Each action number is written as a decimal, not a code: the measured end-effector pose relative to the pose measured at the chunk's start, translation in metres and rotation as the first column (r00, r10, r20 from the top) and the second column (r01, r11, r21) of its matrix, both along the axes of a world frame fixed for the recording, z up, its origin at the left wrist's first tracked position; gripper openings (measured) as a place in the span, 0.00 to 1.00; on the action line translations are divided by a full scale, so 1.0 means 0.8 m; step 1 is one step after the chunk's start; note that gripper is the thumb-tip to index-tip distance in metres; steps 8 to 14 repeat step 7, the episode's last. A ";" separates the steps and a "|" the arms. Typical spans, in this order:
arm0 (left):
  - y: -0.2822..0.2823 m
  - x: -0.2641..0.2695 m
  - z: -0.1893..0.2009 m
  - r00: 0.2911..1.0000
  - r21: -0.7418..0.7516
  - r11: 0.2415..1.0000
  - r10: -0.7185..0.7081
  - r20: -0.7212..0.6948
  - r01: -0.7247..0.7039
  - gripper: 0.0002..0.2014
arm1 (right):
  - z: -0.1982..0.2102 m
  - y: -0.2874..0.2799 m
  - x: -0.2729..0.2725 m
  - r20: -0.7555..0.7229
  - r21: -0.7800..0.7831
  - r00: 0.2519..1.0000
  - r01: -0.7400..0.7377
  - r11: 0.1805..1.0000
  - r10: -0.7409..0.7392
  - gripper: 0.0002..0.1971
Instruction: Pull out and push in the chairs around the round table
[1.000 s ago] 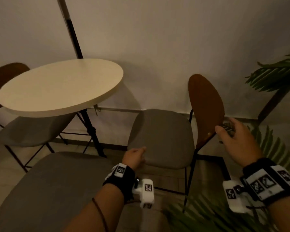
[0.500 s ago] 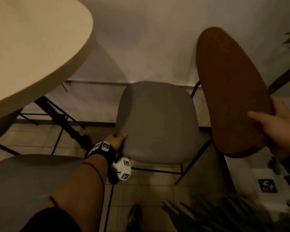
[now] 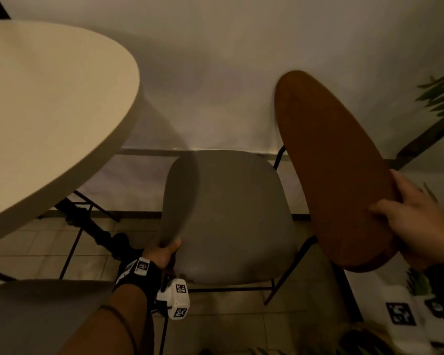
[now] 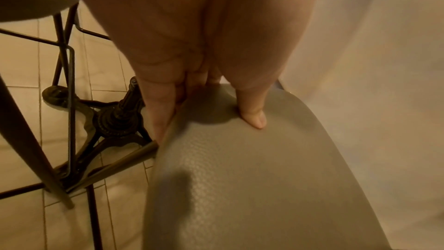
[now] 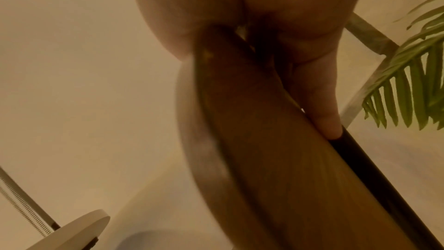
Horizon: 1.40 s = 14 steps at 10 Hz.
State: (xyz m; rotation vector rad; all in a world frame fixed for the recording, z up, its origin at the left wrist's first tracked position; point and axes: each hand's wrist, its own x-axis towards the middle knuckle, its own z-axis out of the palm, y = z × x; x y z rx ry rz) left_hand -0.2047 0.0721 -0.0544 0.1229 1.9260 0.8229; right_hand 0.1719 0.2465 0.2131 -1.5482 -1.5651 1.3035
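Observation:
A chair with a grey seat (image 3: 231,216) and a brown wooden backrest (image 3: 336,170) stands to the right of the cream round table (image 3: 49,111). My left hand (image 3: 164,252) grips the seat's near left corner, thumb on top (image 4: 252,115) and fingers under the edge (image 4: 158,117). My right hand (image 3: 415,221) grips the backrest's right edge, thumb on its front face. In the right wrist view a finger (image 5: 319,102) lies along the back of the backrest (image 5: 276,149) beside its black frame bar.
Another grey seat (image 3: 36,316) fills the lower left. The table's black cast-iron foot (image 4: 108,119) and thin chair legs stand on the tiled floor just left of the held chair. Palm fronds (image 3: 441,93) hang at the right, close to a pale wall behind.
Both hands have taken hold of the chair, the left on the seat corner and the right on the backrest. The view has closed in on it, and the seat edge shows motion blur.

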 end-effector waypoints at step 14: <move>-0.029 0.123 0.068 0.837 -0.214 0.896 -0.442 -0.322 0.390 0.21 | 0.031 -0.123 0.039 0.208 0.113 0.977 0.009 0.994 -0.032 0.35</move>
